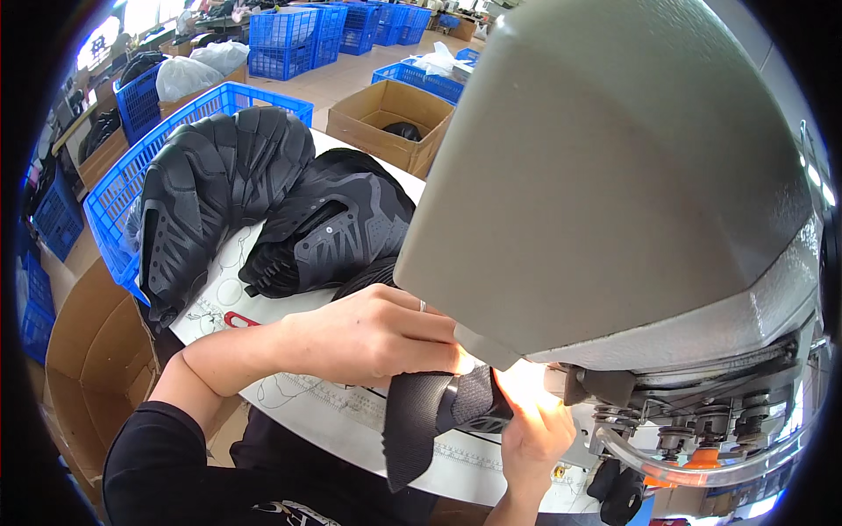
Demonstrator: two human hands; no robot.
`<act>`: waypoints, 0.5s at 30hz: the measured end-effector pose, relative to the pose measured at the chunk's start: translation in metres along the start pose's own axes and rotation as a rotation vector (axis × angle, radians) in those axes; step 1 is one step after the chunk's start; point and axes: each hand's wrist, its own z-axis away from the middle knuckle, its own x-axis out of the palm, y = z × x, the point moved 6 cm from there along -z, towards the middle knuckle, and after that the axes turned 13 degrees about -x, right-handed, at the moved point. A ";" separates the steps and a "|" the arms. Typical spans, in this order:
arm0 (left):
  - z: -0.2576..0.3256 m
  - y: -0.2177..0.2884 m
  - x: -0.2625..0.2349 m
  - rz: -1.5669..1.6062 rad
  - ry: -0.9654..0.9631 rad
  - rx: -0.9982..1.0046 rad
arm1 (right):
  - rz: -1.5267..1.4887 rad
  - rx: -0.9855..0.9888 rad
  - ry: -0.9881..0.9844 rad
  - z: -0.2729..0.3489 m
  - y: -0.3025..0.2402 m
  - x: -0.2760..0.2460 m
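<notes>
Counter [320,422]: white top, curved near edge, ruler markings [355,403] printed along it.
Far left: fanned black shoe uppers [230,167], reaching to the counter's edge.
Far middle: a second bundle [355,223], black and grey, beside the first.
Left: small red tool [238,320].
Near left: loose dark threads [279,391].

Head view: left of wide fisheye pair worn on person's head; faces down and forward over desk [338,425], upright, unmirrored; grip of left hand [381,333] and right hand [537,438] close, below middle; grey machine housing [605,202] very near, filling upper right; blue crates [281,42] far off at top; desk edge bowed by lens
</notes>
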 end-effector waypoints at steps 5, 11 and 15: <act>0.002 0.006 0.006 -0.092 0.085 0.057 | 0.009 0.076 -0.003 0.015 0.017 0.006; 0.004 0.016 0.011 -0.221 0.139 0.093 | -0.058 0.087 -0.010 0.012 0.026 0.006; 0.003 0.026 0.012 -0.288 0.189 0.099 | -0.060 0.093 0.031 0.001 0.023 0.007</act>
